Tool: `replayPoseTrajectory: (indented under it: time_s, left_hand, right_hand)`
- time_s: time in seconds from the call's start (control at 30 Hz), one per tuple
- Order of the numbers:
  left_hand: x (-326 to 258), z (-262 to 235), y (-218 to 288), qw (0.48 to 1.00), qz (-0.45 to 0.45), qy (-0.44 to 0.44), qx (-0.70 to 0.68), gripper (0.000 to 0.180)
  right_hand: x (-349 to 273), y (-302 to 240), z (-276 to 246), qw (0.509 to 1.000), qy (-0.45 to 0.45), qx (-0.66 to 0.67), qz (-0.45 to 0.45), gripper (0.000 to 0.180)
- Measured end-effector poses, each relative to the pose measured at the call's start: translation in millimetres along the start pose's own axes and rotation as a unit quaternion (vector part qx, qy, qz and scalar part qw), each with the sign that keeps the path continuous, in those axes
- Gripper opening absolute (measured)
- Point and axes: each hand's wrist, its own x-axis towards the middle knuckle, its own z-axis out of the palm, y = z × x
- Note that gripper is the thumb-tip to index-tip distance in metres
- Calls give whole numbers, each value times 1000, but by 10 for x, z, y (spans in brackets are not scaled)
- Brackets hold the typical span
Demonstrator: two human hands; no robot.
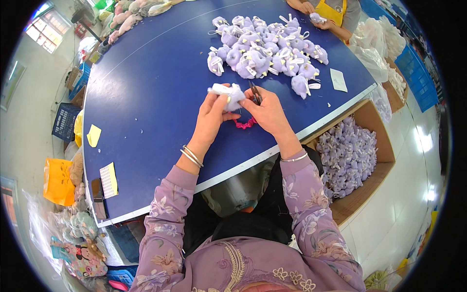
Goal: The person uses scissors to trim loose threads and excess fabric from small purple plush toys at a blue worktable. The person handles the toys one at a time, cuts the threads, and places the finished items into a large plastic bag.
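Over the blue table [160, 97], both hands are raised around a small lilac plush toy [235, 99] with a white label on it. My left hand [212, 114] is closed on the toy's left side, thumb on top. My right hand [268, 113] pinches the toy's right edge with its fingertips. Tucked in that same hand is a pair of dark thread snips [255, 91], tips pointing away from me. A bright pink beaded-looking band [244, 124] lies just below the toy, between my wrists.
Beyond my hands spreads a pile of similar lilac plush toys [262, 46]. An open cardboard box [384, 146] full of them stands at my right. Across the table a person in a yellow apron [332, 10] handles one. A phone [98, 198] and a paper sheet [109, 180] lie left.
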Motion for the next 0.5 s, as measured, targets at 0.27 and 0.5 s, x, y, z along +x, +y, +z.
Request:
replayPoseTrajectory:
  time_s: [0.27,0.5]
  left_hand:
    - [-28,13,-17,975,65,27,210,44]
    - [-29,-81,62,958,49,22,282,41]
  right_hand:
    - [-56,-76,76,999,-8,-17,-47,16]
    - [-77,-85,47,996,-47,-41,-60,14]
